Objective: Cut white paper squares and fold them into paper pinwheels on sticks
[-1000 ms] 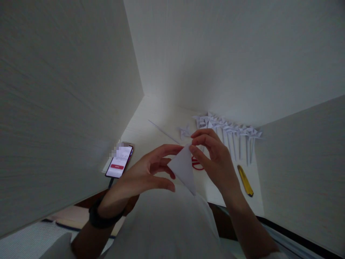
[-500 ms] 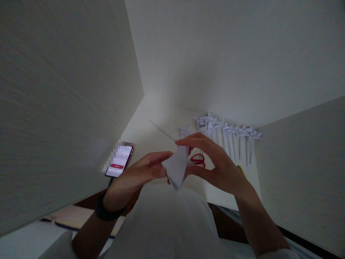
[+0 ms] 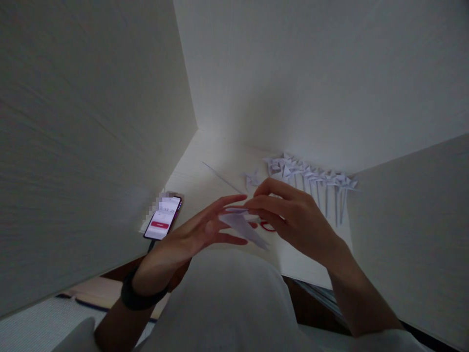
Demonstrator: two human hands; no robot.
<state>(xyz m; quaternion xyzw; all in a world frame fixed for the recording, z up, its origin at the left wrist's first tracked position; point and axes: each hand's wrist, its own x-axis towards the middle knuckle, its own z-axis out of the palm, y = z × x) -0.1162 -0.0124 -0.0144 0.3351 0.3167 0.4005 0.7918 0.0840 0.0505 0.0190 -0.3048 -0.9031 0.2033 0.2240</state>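
Home craft nook: pale wood-grain desk (image 3: 198,181) boxed by white panel walls (image 3: 91,122). Row of folded white paper pinwheels (image 3: 311,178) beyond fingertips, lit smartphone (image 3: 162,218) left of them, red-handled scissors (image 3: 269,227) beneath.

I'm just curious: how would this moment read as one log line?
left hand: holds folded paper | right hand: pinches same paper | desk: phone, paper pinwheels

No legible text is found. A lit screen is shown on the phone (image 3: 162,223), left of the left hand (image 3: 198,233); a red button with tiny white lettering and small digits above it are seen, too small to be read. The screen's upper left part is pixelated. No markings are seen on the paper (image 3: 242,226).
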